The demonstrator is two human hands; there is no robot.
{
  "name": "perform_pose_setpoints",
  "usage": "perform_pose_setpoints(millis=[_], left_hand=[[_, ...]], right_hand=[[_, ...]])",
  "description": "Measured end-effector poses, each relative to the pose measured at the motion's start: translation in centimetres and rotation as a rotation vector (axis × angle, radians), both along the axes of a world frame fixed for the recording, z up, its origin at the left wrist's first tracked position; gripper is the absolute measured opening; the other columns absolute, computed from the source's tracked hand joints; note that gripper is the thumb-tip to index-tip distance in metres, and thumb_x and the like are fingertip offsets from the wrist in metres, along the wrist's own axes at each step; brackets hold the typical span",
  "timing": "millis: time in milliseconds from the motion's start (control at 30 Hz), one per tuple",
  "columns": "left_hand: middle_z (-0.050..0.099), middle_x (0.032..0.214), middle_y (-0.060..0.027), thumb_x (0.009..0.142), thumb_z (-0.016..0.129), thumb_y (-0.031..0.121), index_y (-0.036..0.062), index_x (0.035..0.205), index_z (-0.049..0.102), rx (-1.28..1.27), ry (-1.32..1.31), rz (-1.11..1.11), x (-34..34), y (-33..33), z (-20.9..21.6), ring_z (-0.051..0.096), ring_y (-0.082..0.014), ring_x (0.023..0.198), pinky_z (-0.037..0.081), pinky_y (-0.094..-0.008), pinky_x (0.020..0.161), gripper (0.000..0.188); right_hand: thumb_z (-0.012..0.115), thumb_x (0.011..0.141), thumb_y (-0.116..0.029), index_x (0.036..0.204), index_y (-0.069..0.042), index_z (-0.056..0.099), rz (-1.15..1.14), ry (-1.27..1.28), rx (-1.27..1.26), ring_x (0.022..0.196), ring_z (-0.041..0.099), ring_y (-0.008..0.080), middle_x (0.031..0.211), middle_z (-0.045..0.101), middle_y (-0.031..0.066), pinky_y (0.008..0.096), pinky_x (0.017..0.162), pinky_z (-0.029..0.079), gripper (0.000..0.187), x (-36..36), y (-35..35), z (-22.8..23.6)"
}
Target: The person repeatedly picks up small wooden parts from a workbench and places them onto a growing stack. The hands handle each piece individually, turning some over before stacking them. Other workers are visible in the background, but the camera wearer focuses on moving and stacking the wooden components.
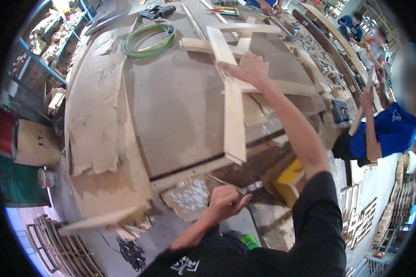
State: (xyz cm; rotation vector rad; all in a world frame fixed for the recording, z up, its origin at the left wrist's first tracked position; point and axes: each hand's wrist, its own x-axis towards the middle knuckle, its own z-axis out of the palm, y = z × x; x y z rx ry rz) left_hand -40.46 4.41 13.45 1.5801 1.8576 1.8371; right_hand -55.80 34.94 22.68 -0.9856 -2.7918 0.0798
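Note:
A pale wooden frame (pixel 234 117) of joined slats lies on the brown-topped workbench (pixel 180 111). My right hand (pixel 252 70) grips it where the slats meet, its thumb along the long slat and its fingers over the crosspiece. Below the bench's near edge, close to my body, my left hand (pixel 225 203) is curled closed; whatever is inside it, if anything, is hidden. Just beyond that hand are a thin stick and a small metallic piece (pixel 253 186), too blurred to name. Cardboard smeared with white (pixel 189 196) lies beside them.
A coiled green hose (pixel 149 39) rests on the bench's far left. Long brown boards (pixel 94 101) run along its left side. A yellow box (pixel 289 177) stands below the near right corner. At right, a co-worker in blue (pixel 383 131) holds a wooden piece.

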Motion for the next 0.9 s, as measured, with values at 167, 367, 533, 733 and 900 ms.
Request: perform_pose_setpoints(millis=[167, 367, 533, 733, 900], left_hand=[[0.049, 0.053, -0.0076, 0.074, 0.076, 0.000, 0.0067, 0.055, 0.045, 0.004, -0.132, 0.236, -5.5, -3.6, -1.7, 0.048, -0.0215, 0.045, 0.034, -0.0312, 0.043, 0.037], [0.053, 0.055, -0.0088, 0.077, 0.074, 0.002, 0.0059, 0.057, 0.049, -0.007, -0.173, 0.314, -8.0, -3.9, -2.8, 0.051, -0.0224, 0.046, 0.036, -0.0320, 0.044, 0.032], [0.065, 0.073, -0.0088, 0.077, 0.075, 0.004, 0.0040, 0.080, 0.061, 0.071, 0.021, 0.509, -10.1, -1.6, -1.2, 0.064, -0.0215, 0.066, 0.049, -0.0301, 0.062, 0.014], [0.061, 0.128, -0.0153, 0.071, 0.083, 0.033, 0.0079, 0.126, 0.059, 0.253, 0.243, 0.016, -4.9, 2.8, 11.8, 0.052, -0.0331, 0.124, 0.034, -0.0509, 0.108, 0.066], [0.060, 0.128, -0.0059, 0.062, 0.081, 0.037, 0.0162, 0.136, 0.053, -0.395, 0.928, -0.338, 10.3, 4.9, 12.4, 0.050, -0.0301, 0.125, 0.014, -0.0556, 0.118, 0.082]], right_hand=[[0.065, 0.070, -0.068, 0.107, -0.006, 0.071, -0.231, 0.113, -0.201, 0.104, 0.064, 0.0333, 0.113, 0.067, 0.0161, 0.0543, 0.090, 0.045, 0.072, -12.6, 3.9, -7.0], [0.071, 0.066, -0.066, 0.098, -0.003, 0.072, -0.104, 0.145, -0.188, 0.083, 0.068, 0.0238, 0.086, 0.071, 0.0127, 0.0368, 0.073, 0.051, 0.071, -7.0, 9.9, -0.8], [0.078, 0.068, -0.050, 0.106, -0.001, 0.068, 0.261, -0.012, -0.150, 0.082, 0.065, 0.0223, 0.091, 0.067, 0.0129, 0.0377, 0.074, 0.050, 0.063, 11.1, 6.9, 11.3], [0.079, 0.059, -0.018, 0.111, 0.003, 0.058, 0.504, -0.431, 0.348, 0.101, 0.062, 0.0374, 0.105, 0.063, 0.0199, 0.0454, 0.100, 0.046, 0.060, 40.3, -7.3, 21.9], [0.064, 0.074, -0.011, 0.101, 0.006, 0.066, 0.543, -0.634, 0.615, 0.105, 0.065, 0.0311, 0.103, 0.068, 0.0178, 0.0399, 0.106, 0.045, 0.032, 57.4, -21.7, 19.8]])
